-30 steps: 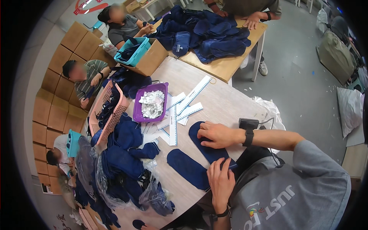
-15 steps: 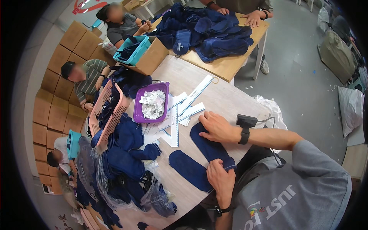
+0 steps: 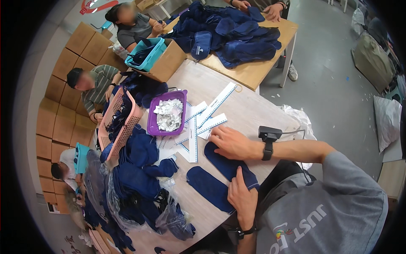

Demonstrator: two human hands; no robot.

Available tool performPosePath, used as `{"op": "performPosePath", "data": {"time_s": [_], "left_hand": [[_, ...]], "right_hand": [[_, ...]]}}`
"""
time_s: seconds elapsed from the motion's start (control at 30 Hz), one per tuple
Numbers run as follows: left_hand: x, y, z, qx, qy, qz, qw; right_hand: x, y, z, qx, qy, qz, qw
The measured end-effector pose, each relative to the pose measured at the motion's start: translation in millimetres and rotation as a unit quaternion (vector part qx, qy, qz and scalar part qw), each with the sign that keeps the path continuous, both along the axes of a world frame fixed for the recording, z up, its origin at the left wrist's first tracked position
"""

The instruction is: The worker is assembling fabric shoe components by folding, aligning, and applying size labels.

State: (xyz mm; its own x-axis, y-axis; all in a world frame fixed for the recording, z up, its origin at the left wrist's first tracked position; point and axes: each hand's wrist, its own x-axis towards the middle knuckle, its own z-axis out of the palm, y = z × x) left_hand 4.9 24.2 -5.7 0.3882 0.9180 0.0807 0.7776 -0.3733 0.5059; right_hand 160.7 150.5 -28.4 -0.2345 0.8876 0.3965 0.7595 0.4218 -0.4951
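The right hand (image 3: 230,143) lies flat on the far end of a dark blue fabric piece (image 3: 226,166) spread on the pale wooden counter (image 3: 249,112), its fingers (image 3: 216,132) stretched out and slightly apart, pressing down rather than gripping. A black band sits on that wrist. The left hand (image 3: 241,195) rests on the near end of the same fabric piece, at the counter's near edge — fingers together and laid over the cloth, thumb along its side; whether they pinch the edge I cannot tell.

Just to the left of this fabric piece lies a second dark blue piece (image 3: 207,187) of the same long rounded shape, flat and untouched. Beyond the fabric piece, toward the far side, white paper strips (image 3: 198,125) are scattered in a loose fan, the nearest one touching the right hand's fingertips. Farther beyond those stands a purple tray (image 3: 153,122) holding crumpled white slips. Left of the fabric piece, a heap of dark blue cloth (image 3: 137,169) spills partly out of clear plastic bags, with a pink basket (image 3: 127,125) behind it. A small black device (image 3: 270,133) with a cable sits right of the fabric piece, beside the right wrist.
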Motion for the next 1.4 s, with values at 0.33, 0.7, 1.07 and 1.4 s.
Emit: {"op": "performPosePath", "data": {"time_s": [0.33,0.7,1.07,1.4], "left_hand": [[3.5,11.2,-0.3,-0.037,0.003,0.043,0.998],[3.8,-10.8,-5.5,0.091,0.103,-0.012,0.99],[-7.5,-20.6,-6.0,0.024,0.033,-0.145,0.989],[-1.6,-38.1,-40.6,0.129,0.116,-0.081,0.981]], "right_hand": [[4.7,-19.3,-17.9,0.016,-0.044,0.073,0.996],[2.0,-18.5,-6.8,-0.053,-0.008,0.075,0.996],[-22.3,-13.7,-29.3,0.096,-0.113,0.008,0.989],[-7.5,-27.1,-8.2,0.035,-0.063,0.14,0.988]]}}
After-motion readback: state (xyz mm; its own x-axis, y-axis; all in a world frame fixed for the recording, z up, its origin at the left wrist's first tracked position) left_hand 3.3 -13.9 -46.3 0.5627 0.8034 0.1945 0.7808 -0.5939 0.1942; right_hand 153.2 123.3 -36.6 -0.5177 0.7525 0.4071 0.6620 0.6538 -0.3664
